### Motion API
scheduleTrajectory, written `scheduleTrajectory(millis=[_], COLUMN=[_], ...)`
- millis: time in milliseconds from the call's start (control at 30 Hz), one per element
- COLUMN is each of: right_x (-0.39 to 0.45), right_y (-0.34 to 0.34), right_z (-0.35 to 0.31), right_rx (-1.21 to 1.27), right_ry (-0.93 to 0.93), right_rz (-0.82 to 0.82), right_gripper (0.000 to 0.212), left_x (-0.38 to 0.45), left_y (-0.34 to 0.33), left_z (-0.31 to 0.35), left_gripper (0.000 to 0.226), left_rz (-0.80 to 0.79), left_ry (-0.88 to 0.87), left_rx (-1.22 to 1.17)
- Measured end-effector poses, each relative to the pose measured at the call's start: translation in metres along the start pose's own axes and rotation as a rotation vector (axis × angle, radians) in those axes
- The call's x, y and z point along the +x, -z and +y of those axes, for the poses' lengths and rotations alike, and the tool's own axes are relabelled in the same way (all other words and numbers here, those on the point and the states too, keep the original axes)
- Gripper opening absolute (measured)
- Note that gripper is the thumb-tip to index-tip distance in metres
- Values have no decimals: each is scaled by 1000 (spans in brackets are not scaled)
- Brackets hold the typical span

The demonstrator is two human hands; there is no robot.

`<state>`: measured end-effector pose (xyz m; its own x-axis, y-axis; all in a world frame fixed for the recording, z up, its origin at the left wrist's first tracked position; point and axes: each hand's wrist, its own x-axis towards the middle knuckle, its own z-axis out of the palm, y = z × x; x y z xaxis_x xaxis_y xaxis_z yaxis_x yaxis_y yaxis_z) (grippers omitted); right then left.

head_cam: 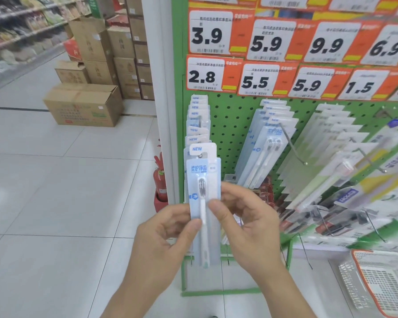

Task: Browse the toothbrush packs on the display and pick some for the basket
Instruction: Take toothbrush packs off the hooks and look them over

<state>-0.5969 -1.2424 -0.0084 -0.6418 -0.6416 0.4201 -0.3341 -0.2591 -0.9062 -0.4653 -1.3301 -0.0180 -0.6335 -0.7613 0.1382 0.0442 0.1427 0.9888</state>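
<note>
A pale blue toothbrush pack (pixel 202 180) with a white "NEW" tab and one white brush inside hangs upright at the front of the leftmost hook row. My left hand (pixel 163 237) pinches its lower left edge between thumb and fingers. My right hand (pixel 246 219) pinches the right edge, thumb on the front. More identical packs (pixel 197 120) hang behind it on the green pegboard (pixel 230 125). A white mesh basket with an orange rim (pixel 363 285) sits on the floor at the lower right.
Twin-brush packs (pixel 267 148) and other toothbrush packs (pixel 331 161) hang to the right, with bare hook ends sticking out. Price tags (pixel 205 74) line the top. Cardboard boxes (pixel 83 104) stack on the tiled floor to the left; a red fire extinguisher (pixel 160 182) stands by the display's post.
</note>
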Motion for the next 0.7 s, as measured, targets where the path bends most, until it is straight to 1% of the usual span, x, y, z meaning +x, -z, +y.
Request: scheduleTrajectory(millis=[233, 367, 467, 567, 633, 700], right_x=[-1, 4, 10, 15, 18, 21], right_y=[0, -1, -2, -2, -2, -2], right_z=[6, 10, 11, 12, 12, 11], right_rx=[-19, -43, -52, -77, -130, -172], right_ry=[-56, -90, -124, -137, -130, -134], right_rz=[-18, -29, -35, -51, -66, -76], right_gripper=[31, 27, 20, 17, 11, 6], left_x=[-1, 5, 10, 21, 35, 52], left_y=[-2, 1, 7, 12, 15, 18], left_z=[1, 2, 9, 26, 38, 49], left_gripper=[22, 18, 28, 31, 38, 50], left_rz=[19, 28, 115, 156, 143, 64], left_ry=[59, 60, -51, -126, -243, -365], left_rx=[18, 113, 277, 317, 376, 428])
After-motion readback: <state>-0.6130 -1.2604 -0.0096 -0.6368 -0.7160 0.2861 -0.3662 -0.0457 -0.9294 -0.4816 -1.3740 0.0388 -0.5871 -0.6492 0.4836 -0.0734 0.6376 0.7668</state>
